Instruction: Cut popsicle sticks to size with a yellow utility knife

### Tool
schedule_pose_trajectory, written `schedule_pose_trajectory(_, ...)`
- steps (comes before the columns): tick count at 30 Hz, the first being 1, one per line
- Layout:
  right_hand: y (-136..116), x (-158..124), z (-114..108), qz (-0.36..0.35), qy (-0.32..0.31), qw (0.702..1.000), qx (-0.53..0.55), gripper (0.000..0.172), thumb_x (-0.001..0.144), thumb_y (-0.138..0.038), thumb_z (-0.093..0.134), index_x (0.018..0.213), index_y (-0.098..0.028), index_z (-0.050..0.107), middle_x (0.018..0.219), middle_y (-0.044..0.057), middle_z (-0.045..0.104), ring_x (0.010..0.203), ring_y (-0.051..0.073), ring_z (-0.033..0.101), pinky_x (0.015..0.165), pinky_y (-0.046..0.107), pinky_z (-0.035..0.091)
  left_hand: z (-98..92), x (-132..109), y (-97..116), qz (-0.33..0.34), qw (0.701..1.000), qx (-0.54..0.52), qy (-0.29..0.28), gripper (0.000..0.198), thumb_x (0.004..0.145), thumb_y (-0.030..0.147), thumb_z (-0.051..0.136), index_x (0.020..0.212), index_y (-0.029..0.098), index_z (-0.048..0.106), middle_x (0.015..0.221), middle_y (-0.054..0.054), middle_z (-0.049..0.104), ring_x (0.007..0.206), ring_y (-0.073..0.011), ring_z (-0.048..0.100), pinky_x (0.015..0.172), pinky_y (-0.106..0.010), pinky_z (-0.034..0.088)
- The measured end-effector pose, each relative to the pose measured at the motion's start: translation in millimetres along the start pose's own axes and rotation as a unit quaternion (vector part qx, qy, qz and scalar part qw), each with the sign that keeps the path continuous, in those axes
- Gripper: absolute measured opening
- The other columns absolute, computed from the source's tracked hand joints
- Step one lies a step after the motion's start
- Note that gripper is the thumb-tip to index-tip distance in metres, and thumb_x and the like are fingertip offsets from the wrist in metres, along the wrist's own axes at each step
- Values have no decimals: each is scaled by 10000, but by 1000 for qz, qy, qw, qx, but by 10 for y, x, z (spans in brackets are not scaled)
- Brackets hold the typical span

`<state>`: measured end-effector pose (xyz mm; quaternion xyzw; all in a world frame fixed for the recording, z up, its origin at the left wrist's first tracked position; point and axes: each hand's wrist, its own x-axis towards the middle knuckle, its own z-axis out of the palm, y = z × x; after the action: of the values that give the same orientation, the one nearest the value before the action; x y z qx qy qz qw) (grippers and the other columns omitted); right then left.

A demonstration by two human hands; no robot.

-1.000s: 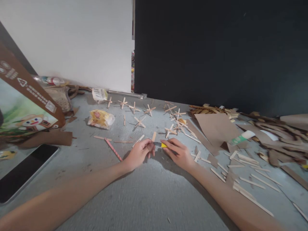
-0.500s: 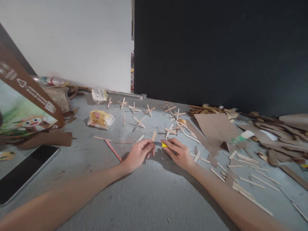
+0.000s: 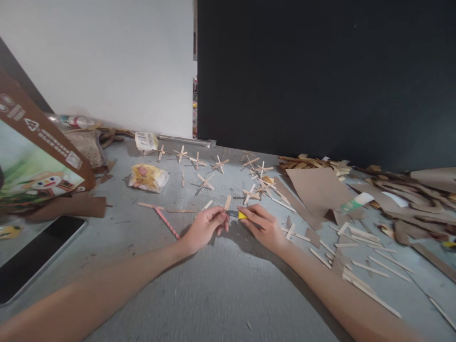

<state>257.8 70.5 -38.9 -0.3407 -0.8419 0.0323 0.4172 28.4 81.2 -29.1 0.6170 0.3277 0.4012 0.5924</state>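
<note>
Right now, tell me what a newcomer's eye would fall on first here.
The two hands meet mid-table: the left hand pinches a wooden stick, and the right hand holds a yellow-handled knife with its tip toward the stick. Behind them, small stick crosses dot the grey table. Brown card scraps lie heaped at the right, below a large black panel.

Ahead of me a plain white wall (image 3: 107,57) on the left and a broad matte black panel (image 3: 320,71) on the right, split by a narrow gap (image 3: 194,95), rise behind my softly lit, speckled grey tabletop (image 3: 221,294).
</note>
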Motion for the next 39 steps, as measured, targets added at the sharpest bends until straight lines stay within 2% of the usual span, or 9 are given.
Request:
schedule_pose_trajectory(5, -2, 3, -4, -4, 7, 1000, 2, 352, 1050, -221, 550, 1377, -270, 671, 1002, 98, 695, 877, 212, 692, 770, 353, 613, -19, 3, -12, 6, 1000, -9, 4, 567, 889, 737, 598, 797, 178, 587, 646, 12, 615, 509, -93, 460, 537, -240, 357)
schedule_pose_trajectory(12, 30, -48, -12, -24, -11, 1000, -5, 397, 1054, -223, 530, 1429, -297, 636, 1041, 95, 691, 899, 212, 692, 794, 353, 611, -23, -22, 49, -25, 998, 15, -57, 555, 902, 724, 576, 794, 180, 607, 648, -1, 610, 528, -106, 457, 541, -244, 349)
schedule_pose_trajectory(18, 24, -30, 2, -10, 0, 1000, 8, 393, 1049, -215, 538, 1417, -298, 647, 1038, 88, 692, 902, 206, 697, 791, 338, 613, -1, -6, 65, -14, 999, -6, -37, 584, 878, 758, 583, 730, 195, 550, 613, 22, 551, 534, -107, 444, 556, -244, 367)
schedule_pose_trajectory(28, -9, -1, -27, -9, 9, 1000, 20, 368, 1045, -211, 552, 1384, -291, 672, 1020, 91, 695, 882, 216, 699, 761, 341, 607, -11, -7, 55, -3, 998, -36, -50, 534, 921, 699, 587, 770, 187, 562, 637, 17, 579, 554, -108, 476, 585, -254, 390)
schedule_pose_trajectory(34, 5, -20, -24, -31, 10, 999, 27, 403, 1046, -192, 558, 1420, -318, 640, 1032, 81, 678, 895, 204, 679, 771, 337, 599, -14, -31, 41, -16, 996, -32, -81, 526, 928, 687, 591, 777, 185, 557, 635, 27, 550, 540, -99, 438, 549, -238, 331)
schedule_pose_trajectory(39, 18, -35, -17, -41, 0, 998, 39, 418, 1055, -207, 541, 1452, -316, 614, 1053, 82, 681, 913, 199, 681, 794, 328, 594, -16, -36, -4, -11, 994, -36, -98, 511, 928, 681, 595, 800, 188, 546, 643, 30, 533, 588, -112, 463, 558, -227, 321)
